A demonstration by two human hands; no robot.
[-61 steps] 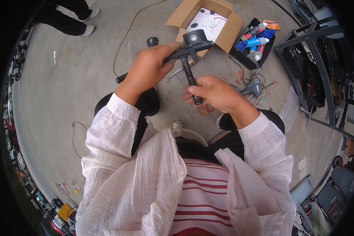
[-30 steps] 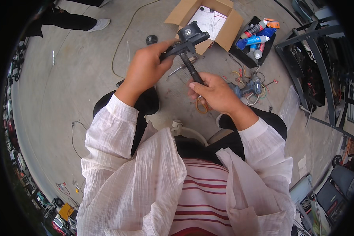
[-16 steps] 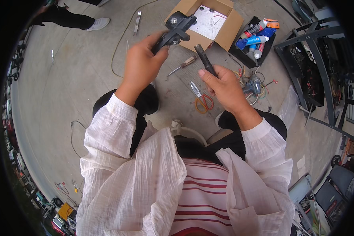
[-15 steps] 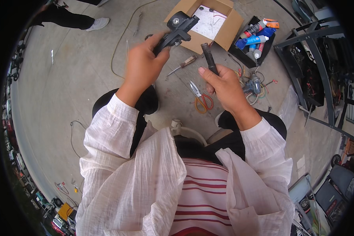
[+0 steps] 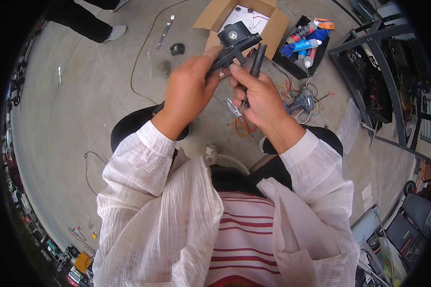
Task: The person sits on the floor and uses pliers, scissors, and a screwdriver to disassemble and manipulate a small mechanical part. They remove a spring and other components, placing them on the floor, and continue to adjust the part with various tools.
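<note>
The two hands have just drawn together at the upper centre of the frame; half a second ago the parts they hold stood well apart. The left hand grips the black bracket by its long arm, round housing uppermost. The right hand has its fingers curled round the dark shaft, which points upward, slightly tilted, just beside the bracket's right end, while its thumb is raised close under the bracket; whether the thumb touches it I cannot tell. The two parts look unjoined, but near enough to be handled as a pair.

Room is tightest toward the top and right: the cardboard box sits behind the bracket, with the black tray of tubes beside it, and the power drill and its tangle of wires lie right of the right hand. The scissors lie below the hands. Toward the left of the frame the concrete floor gives a wider reach, with the tan hose curving across it
</note>
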